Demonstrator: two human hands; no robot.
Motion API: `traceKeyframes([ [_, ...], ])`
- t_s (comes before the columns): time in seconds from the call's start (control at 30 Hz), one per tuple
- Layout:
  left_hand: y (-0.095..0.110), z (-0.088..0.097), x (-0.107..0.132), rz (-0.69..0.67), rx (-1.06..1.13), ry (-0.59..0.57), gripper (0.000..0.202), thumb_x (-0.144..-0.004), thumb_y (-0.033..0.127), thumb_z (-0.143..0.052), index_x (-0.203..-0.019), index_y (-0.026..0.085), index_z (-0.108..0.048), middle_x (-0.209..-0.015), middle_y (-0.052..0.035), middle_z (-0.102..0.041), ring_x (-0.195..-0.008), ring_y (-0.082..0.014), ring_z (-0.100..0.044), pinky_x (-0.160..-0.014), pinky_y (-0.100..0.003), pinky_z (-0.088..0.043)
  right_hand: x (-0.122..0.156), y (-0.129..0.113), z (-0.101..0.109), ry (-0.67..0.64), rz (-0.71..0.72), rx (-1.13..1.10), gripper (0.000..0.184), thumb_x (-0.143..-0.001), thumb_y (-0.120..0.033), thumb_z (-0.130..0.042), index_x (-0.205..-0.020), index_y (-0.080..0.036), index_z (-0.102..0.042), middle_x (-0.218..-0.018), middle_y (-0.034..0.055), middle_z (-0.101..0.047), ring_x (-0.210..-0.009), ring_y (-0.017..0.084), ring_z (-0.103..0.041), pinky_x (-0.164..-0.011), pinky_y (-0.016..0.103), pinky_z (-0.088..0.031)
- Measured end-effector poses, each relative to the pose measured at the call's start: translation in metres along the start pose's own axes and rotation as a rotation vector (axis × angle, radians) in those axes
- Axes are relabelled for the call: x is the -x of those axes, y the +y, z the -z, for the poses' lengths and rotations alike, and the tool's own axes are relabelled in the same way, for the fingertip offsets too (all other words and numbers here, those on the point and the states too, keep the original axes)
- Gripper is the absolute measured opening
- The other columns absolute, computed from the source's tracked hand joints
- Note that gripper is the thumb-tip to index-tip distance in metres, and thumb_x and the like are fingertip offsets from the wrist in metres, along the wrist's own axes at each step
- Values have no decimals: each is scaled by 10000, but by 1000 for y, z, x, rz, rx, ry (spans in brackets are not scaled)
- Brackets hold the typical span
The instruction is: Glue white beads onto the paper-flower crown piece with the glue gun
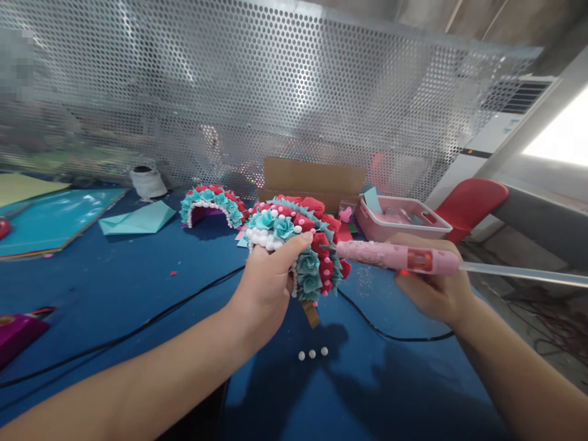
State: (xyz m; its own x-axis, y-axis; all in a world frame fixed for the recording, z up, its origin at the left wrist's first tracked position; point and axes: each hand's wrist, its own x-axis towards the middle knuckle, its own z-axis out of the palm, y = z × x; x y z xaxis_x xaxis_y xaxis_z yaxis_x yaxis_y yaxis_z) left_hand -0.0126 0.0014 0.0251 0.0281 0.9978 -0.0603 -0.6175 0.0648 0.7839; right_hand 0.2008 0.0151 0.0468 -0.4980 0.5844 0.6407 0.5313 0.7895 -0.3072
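My left hand point(269, 285) is closed round a curved headpiece point(301, 242) covered in teal and red fabric flowers with white and pink beads, held up above the blue table point(114, 288). My right hand point(436, 285) grips a pink hot glue gun point(397, 257). Its nozzle touches the red flowers on the headpiece's right side. A clear glue stick point(523, 274) sticks out of the gun's back toward the right. Three loose white beads point(312, 353) lie on the table below the headpiece.
A second flowered headpiece point(211, 204) stands farther back. A black cable point(138, 327) crosses the table. A pink tray point(399, 219), a cardboard piece point(315, 177), teal paper point(138, 219), coloured sheets point(46, 217) and a perforated metal screen point(275, 104) surround the work area. A magenta object point(18, 334) lies at left.
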Motion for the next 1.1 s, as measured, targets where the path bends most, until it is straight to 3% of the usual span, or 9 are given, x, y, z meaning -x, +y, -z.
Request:
traceKeyframes([
  [0.17,0,0,1,24,21,25,224,-688,214,-724,-845,174,-570,-769,2,-577,-660,-136,-570,-578,-281,-511,2,-2,2,-5,0,42,102,-717,-132,-476,-683,-228,-465,-574,-35,-483,-488,117,-413,-446,263,-333],
  [0.43,0,2,2,15,23,34,246,-707,278,-740,-852,182,-567,-763,8,-586,-666,-129,-569,-602,-274,-502,2,-3,3,25,132,183,84,-736,-187,-498,-783,-207,-566,-580,-30,-523,-473,103,-439,-436,244,-335],
  [0.87,2,0,2,-46,28,30,239,-668,228,-757,-822,173,-583,-761,14,-589,-676,-111,-567,-624,-240,-494,3,-31,5,85,258,574,106,-714,-241,-550,-813,-220,-518,-628,41,-638,-525,186,-585,-461,299,-396],
  [1.1,6,-2,4,-8,35,-5,214,-686,213,-731,-825,172,-574,-754,7,-566,-672,-124,-561,-614,-264,-507,0,-34,8,144,238,443,110,-759,-176,-564,-854,-223,-537,-641,19,-633,-523,133,-547,-497,259,-425],
])
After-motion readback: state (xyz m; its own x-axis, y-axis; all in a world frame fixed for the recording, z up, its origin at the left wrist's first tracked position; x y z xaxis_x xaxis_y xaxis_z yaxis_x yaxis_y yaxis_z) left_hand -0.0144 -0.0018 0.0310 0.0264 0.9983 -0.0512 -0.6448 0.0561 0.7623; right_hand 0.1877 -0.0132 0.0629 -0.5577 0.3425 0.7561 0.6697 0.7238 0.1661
